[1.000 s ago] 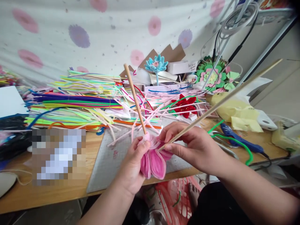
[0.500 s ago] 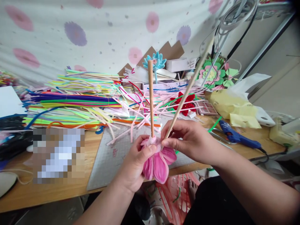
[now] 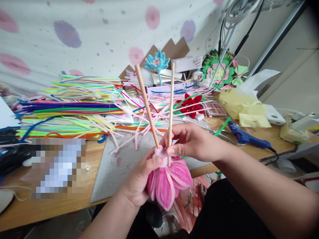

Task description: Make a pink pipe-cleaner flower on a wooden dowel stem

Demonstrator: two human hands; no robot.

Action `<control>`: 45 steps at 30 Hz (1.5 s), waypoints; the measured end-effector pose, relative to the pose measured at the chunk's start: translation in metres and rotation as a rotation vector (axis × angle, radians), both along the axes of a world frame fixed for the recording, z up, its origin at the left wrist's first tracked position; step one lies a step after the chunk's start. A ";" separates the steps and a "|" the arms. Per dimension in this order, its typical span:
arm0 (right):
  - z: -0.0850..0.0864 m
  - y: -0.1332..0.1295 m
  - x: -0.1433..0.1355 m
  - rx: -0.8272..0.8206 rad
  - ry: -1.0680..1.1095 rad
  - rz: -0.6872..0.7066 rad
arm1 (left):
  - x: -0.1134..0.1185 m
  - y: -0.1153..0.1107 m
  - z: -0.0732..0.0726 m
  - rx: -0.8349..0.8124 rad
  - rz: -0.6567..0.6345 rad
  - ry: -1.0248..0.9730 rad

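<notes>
A pink fuzzy flower (image 3: 165, 187) hangs petals-down in front of me, over the table's front edge. My left hand (image 3: 143, 176) is closed round its pale pink base. A brown wooden stick (image 3: 147, 108) rises from that base, leaning left. Between thumb and fingers of my right hand (image 3: 190, 142) is a paler thin stick (image 3: 171, 103), nearly upright. Its lower end rests against the side of the base, above the petals. Part of the base is hidden by my fingers.
Behind a grey cutting mat (image 3: 109, 176) lie bundles of coloured pipe cleaners (image 3: 74, 109). A blue glue gun (image 3: 248, 137) lies at the right. A red flower (image 3: 190, 106) and a blue flower (image 3: 157, 61) are farther back. A computer mouse (image 3: 6, 200) sits at left.
The pale stick has swung from leaning right to nearly upright, its lower end now past my right fingertips. The flower has tipped, so the brown stick leans left and more petals show.
</notes>
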State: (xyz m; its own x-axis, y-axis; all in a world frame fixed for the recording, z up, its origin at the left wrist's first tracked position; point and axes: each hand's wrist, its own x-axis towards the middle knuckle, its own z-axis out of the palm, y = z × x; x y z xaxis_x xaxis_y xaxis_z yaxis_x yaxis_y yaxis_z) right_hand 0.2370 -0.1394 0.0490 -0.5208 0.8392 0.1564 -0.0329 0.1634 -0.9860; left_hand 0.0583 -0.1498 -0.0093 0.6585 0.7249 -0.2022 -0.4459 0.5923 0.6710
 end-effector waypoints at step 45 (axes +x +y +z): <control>-0.008 -0.015 -0.014 -0.071 0.300 -0.007 | 0.004 -0.015 -0.002 -0.090 0.094 0.005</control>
State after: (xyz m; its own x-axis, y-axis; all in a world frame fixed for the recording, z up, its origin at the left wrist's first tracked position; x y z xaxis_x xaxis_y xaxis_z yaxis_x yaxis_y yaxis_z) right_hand 0.2226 -0.1546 0.0409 -0.4542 0.8571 0.2430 -0.3233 0.0956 -0.9415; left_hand 0.0622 -0.1652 -0.0109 0.5871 0.7623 -0.2724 -0.4992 0.6058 0.6194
